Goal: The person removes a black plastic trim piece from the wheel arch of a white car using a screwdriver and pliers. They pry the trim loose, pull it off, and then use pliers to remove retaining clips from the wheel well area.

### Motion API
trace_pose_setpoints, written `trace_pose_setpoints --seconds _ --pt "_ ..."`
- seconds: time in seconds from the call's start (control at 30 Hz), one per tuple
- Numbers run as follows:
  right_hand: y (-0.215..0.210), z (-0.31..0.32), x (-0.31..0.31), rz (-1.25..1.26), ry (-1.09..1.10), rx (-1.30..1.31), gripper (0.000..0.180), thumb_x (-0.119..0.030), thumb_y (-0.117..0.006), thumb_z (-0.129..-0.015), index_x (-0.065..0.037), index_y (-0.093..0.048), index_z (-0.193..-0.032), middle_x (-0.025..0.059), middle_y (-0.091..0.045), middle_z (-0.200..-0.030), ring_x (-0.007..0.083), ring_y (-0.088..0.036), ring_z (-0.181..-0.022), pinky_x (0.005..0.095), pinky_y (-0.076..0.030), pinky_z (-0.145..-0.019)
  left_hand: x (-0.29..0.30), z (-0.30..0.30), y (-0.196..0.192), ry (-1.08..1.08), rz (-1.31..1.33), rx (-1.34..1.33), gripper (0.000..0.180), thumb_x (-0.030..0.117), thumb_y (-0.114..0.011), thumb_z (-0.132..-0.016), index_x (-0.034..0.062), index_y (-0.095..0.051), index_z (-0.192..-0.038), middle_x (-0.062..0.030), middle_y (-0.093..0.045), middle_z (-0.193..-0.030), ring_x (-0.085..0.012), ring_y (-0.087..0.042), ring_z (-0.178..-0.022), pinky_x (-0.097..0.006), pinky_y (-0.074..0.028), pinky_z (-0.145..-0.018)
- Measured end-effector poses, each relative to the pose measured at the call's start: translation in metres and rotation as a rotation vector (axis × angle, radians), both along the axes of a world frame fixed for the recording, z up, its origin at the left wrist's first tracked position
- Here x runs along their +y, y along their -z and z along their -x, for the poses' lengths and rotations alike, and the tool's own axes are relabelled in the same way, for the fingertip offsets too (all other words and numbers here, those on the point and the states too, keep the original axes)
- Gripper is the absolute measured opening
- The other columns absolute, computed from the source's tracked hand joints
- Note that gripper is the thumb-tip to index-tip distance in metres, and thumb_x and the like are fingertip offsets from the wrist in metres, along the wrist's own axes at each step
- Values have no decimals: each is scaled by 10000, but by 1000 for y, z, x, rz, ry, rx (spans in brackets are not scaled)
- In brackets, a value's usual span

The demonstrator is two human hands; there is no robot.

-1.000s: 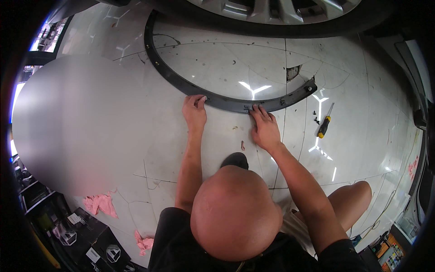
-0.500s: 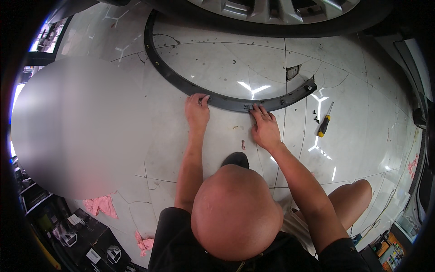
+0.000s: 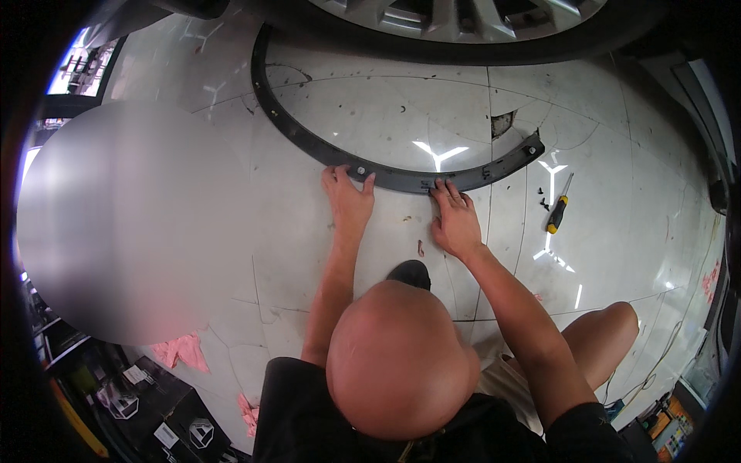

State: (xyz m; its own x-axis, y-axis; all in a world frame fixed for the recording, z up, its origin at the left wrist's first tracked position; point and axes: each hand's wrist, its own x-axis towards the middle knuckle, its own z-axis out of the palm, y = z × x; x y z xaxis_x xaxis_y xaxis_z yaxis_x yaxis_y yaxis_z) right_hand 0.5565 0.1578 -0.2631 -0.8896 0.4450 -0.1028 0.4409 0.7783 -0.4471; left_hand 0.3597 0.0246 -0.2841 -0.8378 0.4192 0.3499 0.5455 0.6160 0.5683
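A dark curved wheel arch trim (image 3: 391,179) lies on the floor below a car wheel (image 3: 463,46). My left hand (image 3: 349,202) rests at its near edge, thumb and fingers spread to either side of a small pale clip (image 3: 361,170) on the trim. To the right, my right hand (image 3: 457,220) lays its fingertips on the trim, its thumb off the edge; nothing is seen in its grasp. A similar pale fastener (image 3: 532,150) sits at the trim's right end.
Right of the trim lies a yellow-and-black screwdriver (image 3: 557,214), beside a few small black bits (image 3: 544,204). Pink cloths (image 3: 181,353) and black boxes (image 3: 170,409) are at lower left. A broken floor tile (image 3: 503,123) shows inside the curve. A blurred patch covers the left.
My left hand has parted thumb from fingers, uncovering the pale clip that it hid before. My right hand stays at the same spot on the trim. The whole view has shifted slightly.
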Motion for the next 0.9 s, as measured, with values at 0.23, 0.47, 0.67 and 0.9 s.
trace_pose_setpoints --seconds 0.23,0.47,0.67,0.9 --pt "5 -3 0 -1 -7 4 604 -102 -593 -789 -14 -477 -1375 182 -396 -1545 331 -346 -1451 483 -300 -1157 14 10 -35 224 426 -27 237 169 -711 -842 -56 -659 -894 -183 -557 -1053 -374 -519 -1021 -467 -449 -894" --pt "0 -3 -1 -4 -36 -21 663 -150 -612 -792 6 -442 -1413 184 -349 -1569 336 -301 -1469 475 -281 -1170 15 21 -18 354 393 21 124 58 -656 -844 -65 -654 -827 -200 -557 -1046 -382 -520 -991 -477 -451 -865" --pt "-7 -6 3 23 -72 -6 681 -147 -627 -789 13 -429 -1421 187 -338 -1570 343 -299 -1469 467 -289 -1171 -2 24 -11 363 313 5 126 68 -641 -874 -39 -690 -918 -176 -564 -1050 -378 -523 -1000 -466 -454 -870" --pt "-6 -7 19 187 -107 -10 626 -68 -583 -791 23 -467 -1399 204 -437 -1505 357 -348 -1444 409 -345 -1171 -34 -27 -15 260 432 -19 399 108 -668 -864 4 -636 -1247 -181 -553 -1349 -376 -493 -1256 -441 -407 -1079"
